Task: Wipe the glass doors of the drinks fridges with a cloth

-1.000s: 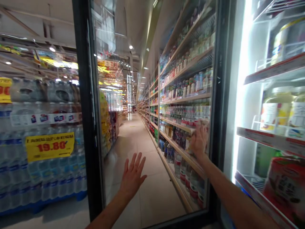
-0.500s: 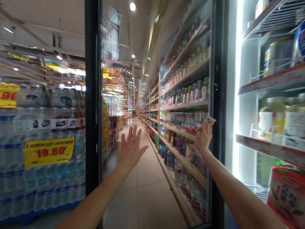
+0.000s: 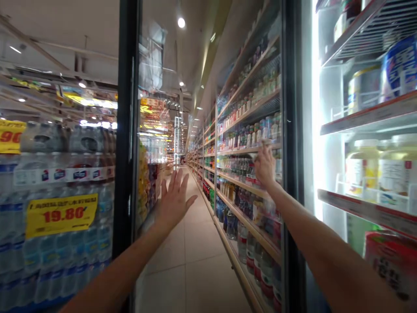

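A glass fridge door in a black frame stands swung out in front of me. My left hand lies flat against the glass, fingers spread, holding nothing. My right hand is higher up, near the door's right frame. Its fingers are together and pressed to the glass. A small pale cloth under them barely shows at the fingertips. Both forearms reach in from the bottom edge.
The lit fridge interior at the right has wire shelves of bottles and jars. Through the glass I see a long aisle floor beside drink shelves. At the left stand stacked water packs with a yellow price sign.
My right hand has slid up and to the left over the glass. My left hand has risen a little and stays flat on the door. The view has shifted slightly.
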Demonstrator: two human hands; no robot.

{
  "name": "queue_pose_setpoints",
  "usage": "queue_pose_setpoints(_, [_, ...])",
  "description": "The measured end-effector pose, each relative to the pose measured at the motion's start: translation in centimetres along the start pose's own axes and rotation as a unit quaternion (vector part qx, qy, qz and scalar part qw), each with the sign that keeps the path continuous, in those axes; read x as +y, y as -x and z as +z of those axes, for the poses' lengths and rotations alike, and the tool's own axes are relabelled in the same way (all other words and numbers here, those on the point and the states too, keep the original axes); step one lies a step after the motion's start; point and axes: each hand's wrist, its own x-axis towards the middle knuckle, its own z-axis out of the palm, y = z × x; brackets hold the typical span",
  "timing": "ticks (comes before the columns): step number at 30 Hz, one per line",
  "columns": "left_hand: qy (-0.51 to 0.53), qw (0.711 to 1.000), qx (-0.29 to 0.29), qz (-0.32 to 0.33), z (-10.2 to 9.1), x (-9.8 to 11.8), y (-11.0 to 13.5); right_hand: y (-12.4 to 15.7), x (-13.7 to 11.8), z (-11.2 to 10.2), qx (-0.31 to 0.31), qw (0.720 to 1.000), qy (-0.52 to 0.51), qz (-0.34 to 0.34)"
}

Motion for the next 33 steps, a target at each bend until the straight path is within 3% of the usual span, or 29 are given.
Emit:
queue_pose_setpoints(3, [-0.012,0.999,0.004,-0.031,-0.7,-1.2,-2.3,0.1,-2.3,-0.2,-0.068,0.985,-0.007,-0.158])
queue_pose_setpoints(4, [-0.018,0.999,-0.001,-0.035,-1.0,-1.6,-2.8,0.2,-2.2,-0.5,-0.078,0.982,-0.006,-0.17])
queue_pose_setpoints(5, [-0.023,0.999,-0.008,-0.034,-1.2,-2.0,-3.1,0.1,-1.7,-1.0,-0.074,0.988,-0.003,-0.139])
queue_pose_setpoints(8, [-0.035,0.999,-0.019,-0.022,-1.5,-2.5,-3.2,-1.3,0.4,-2.2,-0.011,0.997,0.0,0.07])
queue_pose_setpoints(10, [-0.038,0.999,-0.018,-0.025,-1.3,-2.3,-3.0,-2.7,0.0,-2.4,0.007,0.993,-0.004,0.114])
queue_pose_setpoints(14, [-0.04,0.999,-0.016,-0.03,-1.0,-2.2,-2.8,-3.4,-6.6,-1.1,-0.043,0.997,-0.032,-0.056])
queue_pose_setpoints(16, [-0.039,0.999,-0.021,-0.018,-1.3,-2.6,-2.9,-2.7,-9.7,-0.1,-0.082,0.978,-0.049,-0.185])
queue_pose_setpoints(18, [-0.04,0.999,-0.026,-0.012,-1.8,-3.2,-2.9,-2.0,-10.5,0.3,-0.099,0.96,-0.056,-0.258])
queue_pose_setpoints(20, [-0.043,0.998,-0.026,-0.025,-2.2,-3.9,-3.0,-2.1,-8.9,0.0,-0.072,0.978,-0.052,-0.19])
queue_pose_setpoints(23, [-0.04,0.997,-0.028,-0.052,-2.5,-4.3,-3.0,-3.5,-5.4,-0.9,-0.001,0.999,-0.039,0.02])
queue_pose_setpoints(25, [-0.035,0.997,-0.031,-0.056,-2.4,-4.4,-3.0,-4.2,-5.2,-1.1,0.011,0.998,-0.034,0.058])
queue_pose_setpoints(27, [-0.032,0.997,-0.034,-0.057,-2.3,-4.4,-3.0,-4.0,-7.4,-0.7,-0.01,0.999,-0.036,0.009])
queue_pose_setpoints(29, [-0.032,0.997,-0.037,-0.054,-2.3,-4.6,-3.0,-2.8,-10.9,0.1,-0.049,0.994,-0.046,-0.09])
queue_pose_setpoints(32, [-0.033,0.998,-0.037,-0.034,-2.5,-5.1,-2.9,-0.9,-14.5,1.3,-0.109,0.948,-0.049,-0.296])
queue_pose_setpoints(33, [-0.032,0.998,-0.037,-0.026,-2.7,-5.3,-2.9,-0.8,-14.6,1.4,-0.109,0.937,-0.046,-0.327])
